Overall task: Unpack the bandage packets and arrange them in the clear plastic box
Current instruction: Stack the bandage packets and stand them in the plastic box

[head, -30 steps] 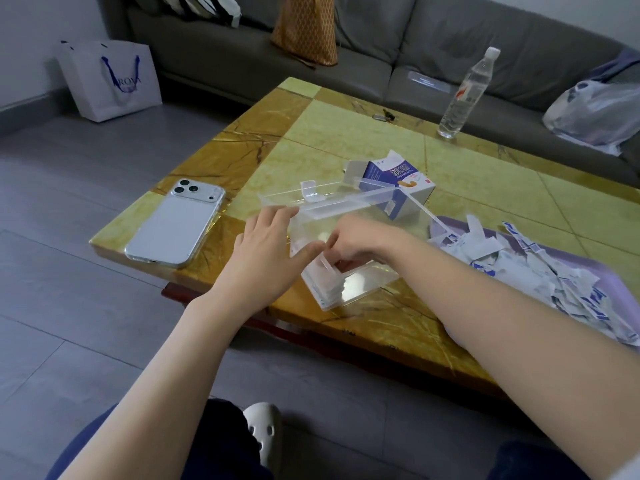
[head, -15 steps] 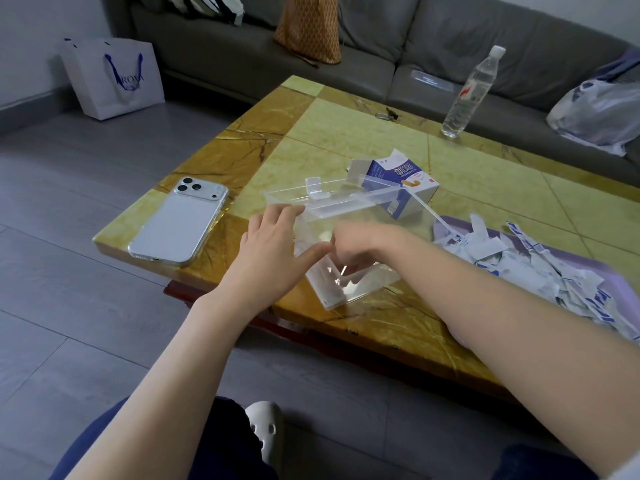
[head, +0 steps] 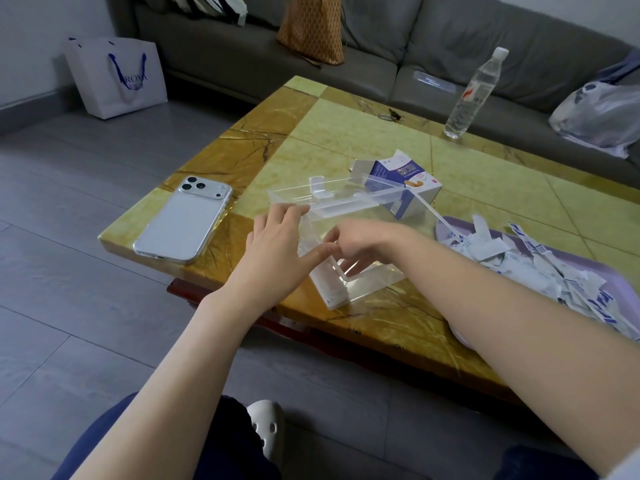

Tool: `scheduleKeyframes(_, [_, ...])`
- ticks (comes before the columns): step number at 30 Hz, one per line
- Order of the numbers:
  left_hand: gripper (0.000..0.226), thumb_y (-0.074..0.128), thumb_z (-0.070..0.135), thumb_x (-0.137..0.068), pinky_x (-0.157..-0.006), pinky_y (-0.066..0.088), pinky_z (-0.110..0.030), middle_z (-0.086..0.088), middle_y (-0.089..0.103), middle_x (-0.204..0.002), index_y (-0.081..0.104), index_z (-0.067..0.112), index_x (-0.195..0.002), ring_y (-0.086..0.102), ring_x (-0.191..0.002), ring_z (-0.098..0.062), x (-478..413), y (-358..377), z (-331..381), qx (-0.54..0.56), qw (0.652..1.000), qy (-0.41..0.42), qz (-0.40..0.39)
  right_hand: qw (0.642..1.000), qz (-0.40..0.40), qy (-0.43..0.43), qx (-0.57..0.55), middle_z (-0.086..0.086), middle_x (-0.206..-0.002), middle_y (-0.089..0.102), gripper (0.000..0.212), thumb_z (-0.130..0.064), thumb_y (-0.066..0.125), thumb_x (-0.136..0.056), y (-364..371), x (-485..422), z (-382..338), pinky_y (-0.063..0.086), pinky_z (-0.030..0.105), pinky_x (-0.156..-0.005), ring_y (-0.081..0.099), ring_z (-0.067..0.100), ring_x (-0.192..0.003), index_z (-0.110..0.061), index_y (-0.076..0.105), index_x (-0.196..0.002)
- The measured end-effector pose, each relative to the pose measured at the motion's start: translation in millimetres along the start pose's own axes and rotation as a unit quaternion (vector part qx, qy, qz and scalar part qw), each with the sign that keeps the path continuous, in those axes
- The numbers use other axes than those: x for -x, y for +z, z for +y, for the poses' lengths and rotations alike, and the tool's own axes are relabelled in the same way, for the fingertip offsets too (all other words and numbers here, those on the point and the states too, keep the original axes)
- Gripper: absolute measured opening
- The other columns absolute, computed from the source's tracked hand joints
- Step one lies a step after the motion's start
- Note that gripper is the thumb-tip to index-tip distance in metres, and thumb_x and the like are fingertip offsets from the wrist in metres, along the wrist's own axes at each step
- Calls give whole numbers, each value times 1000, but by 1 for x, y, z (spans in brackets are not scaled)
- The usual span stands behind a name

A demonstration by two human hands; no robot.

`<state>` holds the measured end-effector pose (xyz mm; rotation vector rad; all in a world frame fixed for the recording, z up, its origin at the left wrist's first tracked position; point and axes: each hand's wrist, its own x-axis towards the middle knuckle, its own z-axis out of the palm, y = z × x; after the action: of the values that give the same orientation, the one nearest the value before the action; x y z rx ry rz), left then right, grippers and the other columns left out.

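The clear plastic box [head: 374, 289] stands near the table's front edge, its lid [head: 322, 197] tipped open behind it. A row of white bandage packets [head: 323, 284] stands along its left wall. My left hand [head: 273, 254] rests on the outside of that wall, fingers straight and thumb stretched over the rim. My right hand [head: 360, 242] reaches into the box from above, and its fingers show through the clear front wall, pointing down beside the packets. A purple tray [head: 620, 282] on the right holds a heap of loose packets [head: 526, 268]. The opened blue-and-white bandage carton [head: 408, 183] lies behind the box.
A white phone [head: 183, 220] lies at the table's left corner. A water bottle [head: 474, 95] and a small key [head: 389, 115] are at the far edge. A grey sofa with bags runs behind the table. A white paper bag [head: 117, 77] stands on the floor.
My right hand's fingers have gone lower into the box, beside the packets. My left hand has stayed on the left wall.
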<state>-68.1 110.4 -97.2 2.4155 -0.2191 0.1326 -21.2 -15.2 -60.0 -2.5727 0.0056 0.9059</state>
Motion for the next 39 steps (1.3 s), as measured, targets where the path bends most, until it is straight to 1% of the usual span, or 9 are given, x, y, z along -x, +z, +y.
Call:
scheduleKeyframes(4, [73,54,52,-85,-107,24,-35,2,29,-145,26,22,-145,22,-133,-18,1,2,1,6,1000,-2,0,1000,8,-14,-11,18,-120,60,30,-7,43,-97,1,1,1,52,38,-92,63,26,-103,-1,50,-126])
scheduleKeyframes(10, [74,52,52,-85,-109,24,-37,1,27,-147,24,21,-146,20,-135,-20,2,0,4,2,1000,-14,-10,997,15,-42,-56,12,-100,57,27,-1,37,-97,0,3,6,50,20,-62,57,14,-76,0,50,-121])
scheduleKeyframes(14, [72,53,49,-87,-109,23,-38,0,25,-149,23,19,-146,19,-136,-23,1,-2,8,-11,999,-28,-22,995,28,-76,-52,25,-122,56,27,4,36,-94,-2,6,11,53,31,-76,57,30,-111,7,55,-114])
scheduleKeyframes(17, [70,55,45,-88,-108,23,-40,-3,28,-148,24,19,-146,21,-135,-24,1,-5,13,-25,998,-42,-26,980,146,-123,-50,30,-122,54,32,-5,38,-96,-9,7,18,42,52,-96,52,42,-114,15,50,-118])
scheduleKeyframes(21, [44,53,27,-93,-102,31,-39,-3,44,-134,41,20,-135,38,-124,-21,3,-3,34,7,997,5,82,902,361,-222,-79,5,-115,62,25,-16,41,-99,-14,26,49,44,27,-90,57,16,-103,-8,57,-116])
scheduleKeyframes(26, [24,50,10,-93,-85,44,-37,-4,55,-111,56,12,-116,52,-102,-23,7,26,78,14,975,164,146,810,522,-268,-17,-7,-100,48,17,-13,41,-99,-7,52,120,36,15,-71,44,4,-86,-8,53,-110])
scheduleKeyframes(33, [20,54,8,-85,-71,32,-28,-7,61,-97,61,11,-103,59,-87,-28,5,103,115,-62,954,293,-8,890,446,-73,58,10,-126,50,38,-19,56,-92,-9,63,229,32,26,-93,45,26,-119,-6,46,-125])
scheduleKeyframes(36, [26,47,16,-94,-85,37,-30,-5,56,-116,54,14,-120,53,-104,-26,3,131,124,-113,939,312,-92,928,366,34,66,8,-139,39,74,-43,68,-79,-10,71,255,28,31,-104,35,24,-129,-9,34,-136])
scheduleKeyframes(39, [30,38,23,-98,-99,30,-33,-2,50,-127,48,17,-126,47,-115,-23,1,152,128,-169,921,326,-130,945,306,90,72,6,-139,39,79,-53,68,-75,-8,77,278,33,33,-103,38,21,-127,-14,35,-135])
